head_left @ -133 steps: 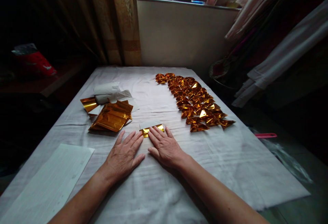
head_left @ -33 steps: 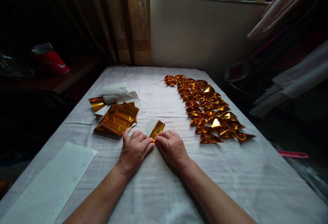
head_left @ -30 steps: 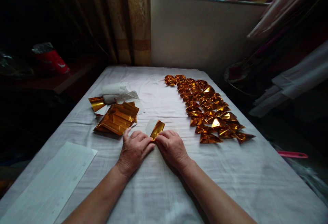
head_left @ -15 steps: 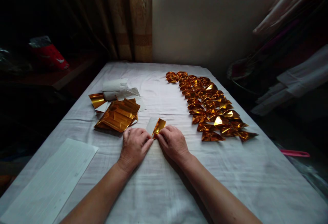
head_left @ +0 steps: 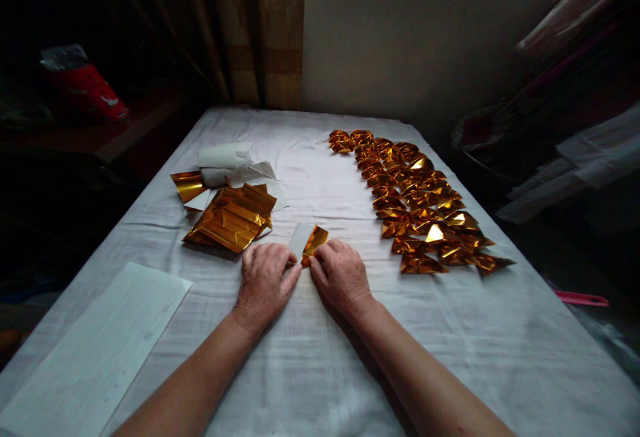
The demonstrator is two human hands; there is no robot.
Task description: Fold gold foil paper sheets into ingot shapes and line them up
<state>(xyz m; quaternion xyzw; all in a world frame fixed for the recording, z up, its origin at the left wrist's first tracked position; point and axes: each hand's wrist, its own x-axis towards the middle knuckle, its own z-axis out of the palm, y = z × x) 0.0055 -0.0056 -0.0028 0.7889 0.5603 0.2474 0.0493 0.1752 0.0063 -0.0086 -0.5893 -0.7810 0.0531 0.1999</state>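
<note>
Between my hands lies a small sheet of gold foil paper [head_left: 315, 241], partly folded, its white back showing on the left and a gold strip on the right. My left hand [head_left: 269, 276] pinches its near left edge, thumb and fingers low to the cloth. My right hand [head_left: 343, 274] grips the near right edge of the gold strip between thumb and fingers. A loose stack of flat gold foil sheets [head_left: 233, 217] sits just beyond my left hand. Rows of folded gold foil pieces [head_left: 423, 204] spread over the right side.
A white cloth [head_left: 280, 370] covers the table. Crumpled pale paper [head_left: 225, 156] lies behind the foil stack, and a long pale sheet [head_left: 100, 350] rests at front left. A red container [head_left: 90, 94] stands on a side surface; a pink handle [head_left: 583, 298] shows beyond the right edge.
The view has tipped down and shifted slightly. Both hands stay at the foil sheet's near edge, with hardly any movement; the sheet looks nearly the same.
</note>
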